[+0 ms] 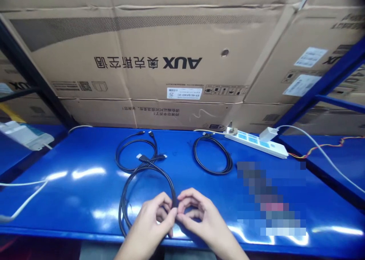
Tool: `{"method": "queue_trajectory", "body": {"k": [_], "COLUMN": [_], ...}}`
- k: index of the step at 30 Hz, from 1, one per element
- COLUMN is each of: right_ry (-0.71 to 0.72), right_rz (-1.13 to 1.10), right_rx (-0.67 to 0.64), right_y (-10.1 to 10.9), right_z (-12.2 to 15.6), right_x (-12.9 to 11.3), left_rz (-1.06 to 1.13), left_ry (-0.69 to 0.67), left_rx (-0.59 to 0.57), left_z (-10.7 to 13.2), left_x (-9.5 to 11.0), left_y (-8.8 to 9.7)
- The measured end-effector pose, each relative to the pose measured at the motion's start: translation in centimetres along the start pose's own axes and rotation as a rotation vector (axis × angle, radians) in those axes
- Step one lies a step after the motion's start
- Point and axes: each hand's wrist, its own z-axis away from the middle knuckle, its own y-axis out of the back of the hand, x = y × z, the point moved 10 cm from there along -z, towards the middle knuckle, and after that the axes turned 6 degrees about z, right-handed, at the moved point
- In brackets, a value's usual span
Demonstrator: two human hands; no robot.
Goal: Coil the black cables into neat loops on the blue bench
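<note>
The left hand (151, 218) and right hand (205, 218) sit close together above the blue bench (57, 203), fingers curled, holding the lower black cable coil (123, 210) at its near bend. Three coils lie there: this one, the upper black cable coil (121, 157) beyond it, and the right black cable coil (196, 155) beside one white power strip (256, 144).

Light, probably from overhead lamps, is laying white glare along my blue tabletop (57, 203), especially its front edge. A soft shadow is gathering under my right hand (208, 222). The wide lens is bending the blue shelf upright (322, 81), the top corners are darkening, and a pixelated patch (270, 199) is blurring the tabletop's right side.
</note>
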Motion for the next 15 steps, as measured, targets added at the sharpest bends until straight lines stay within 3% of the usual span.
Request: {"method": "queue_trajectory", "body": {"k": [11, 15], "right_ry": [0.221, 0.185], "right_rz": [0.175, 0.121], "right_rx": [0.073, 0.073], "right_y": [-0.3, -0.1], "right_z": [0.9, 0.8], "right_x": [-1.9, -1.4], "left_rz": [0.093, 0.124], "left_ry": [0.043, 0.058], "left_rx": [-0.067, -0.07], "left_z": [0.3, 0.1], "left_x": [0.2, 0.1], "left_y": [-0.4, -0.3]}}
